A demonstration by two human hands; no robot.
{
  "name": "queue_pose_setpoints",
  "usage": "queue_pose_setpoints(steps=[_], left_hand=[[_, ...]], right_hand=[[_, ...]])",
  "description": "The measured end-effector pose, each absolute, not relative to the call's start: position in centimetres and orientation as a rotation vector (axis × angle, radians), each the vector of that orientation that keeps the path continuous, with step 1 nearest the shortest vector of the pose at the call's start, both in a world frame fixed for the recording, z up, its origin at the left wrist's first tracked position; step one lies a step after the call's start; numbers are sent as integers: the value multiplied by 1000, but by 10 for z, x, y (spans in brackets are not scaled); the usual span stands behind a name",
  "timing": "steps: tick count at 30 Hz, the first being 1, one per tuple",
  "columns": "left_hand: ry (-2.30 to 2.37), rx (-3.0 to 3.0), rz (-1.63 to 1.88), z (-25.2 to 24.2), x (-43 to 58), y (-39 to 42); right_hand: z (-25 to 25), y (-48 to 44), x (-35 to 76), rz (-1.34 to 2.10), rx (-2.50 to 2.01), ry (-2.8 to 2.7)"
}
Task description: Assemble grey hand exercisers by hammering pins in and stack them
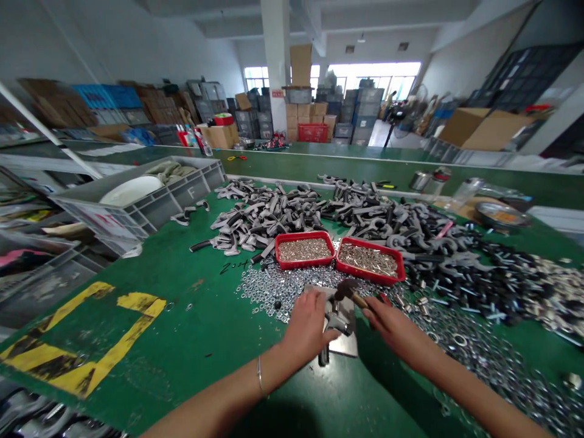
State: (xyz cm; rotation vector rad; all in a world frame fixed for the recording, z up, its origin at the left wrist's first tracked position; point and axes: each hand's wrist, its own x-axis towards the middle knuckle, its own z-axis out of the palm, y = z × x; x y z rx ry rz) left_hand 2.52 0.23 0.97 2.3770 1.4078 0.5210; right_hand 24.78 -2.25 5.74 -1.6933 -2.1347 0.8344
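My left hand (306,327) is closed around a grey metal clamp part (336,321) and holds it on a small steel plate (347,344) on the green table. Gripped in my right hand (393,326) is a small hammer (347,291), whose dark head hangs just above the clamp part. Just beyond both hands stand two red trays, the left tray (305,249) and the right tray (370,260), filled with small shiny fasteners. Loose washers (269,291) lie scattered around the plate.
A big heap of grey and black metal parts (365,219) covers the table's far side and right. A grey crate (150,201) holding a white basin sits at the left. Yellow tape (91,340) marks the table's near left. Boxes and crates fill the hall behind.
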Motion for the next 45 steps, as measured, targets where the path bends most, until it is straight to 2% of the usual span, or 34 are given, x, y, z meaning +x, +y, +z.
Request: queue_pose_setpoints(steps=[6,11,13,15,18,21,24,29,31,35,37,45], left_hand=[[1575,2137,583,-7,36,-20],[1587,2176,563,-2,39,-13],[1515,2115,592,7,34,-5],[1400,1883,582,16,26,5],[1286,1493,559,24,10,16],[1402,1630,646,18,-7,17],[1407,1921,661,7,-23,9],[1308,2075,651,3,-36,2],[1255,2093,602,6,-35,4],[1264,2089,521,9,-28,6],[1305,2092,501,7,-25,4],[1405,2079,491,0,-20,1]], right_hand=[[66,-36,239,809,-1698,-2205],[41,-56,256,1298,-1754,-1756],[28,-67,270,1393,-1813,-1602],[18,-70,289,1212,-1840,-1730],[9,-57,316,632,-1908,-2009],[4,-32,326,225,-2154,-2099],[-4,-11,321,134,-2256,-2140],[4,-3,322,138,-2242,-2153],[20,-5,315,221,-2152,-2032],[47,-9,260,886,-1676,-1519],[45,-9,223,1087,-1484,-1284],[4,-1,167,1091,-1448,-1228]])
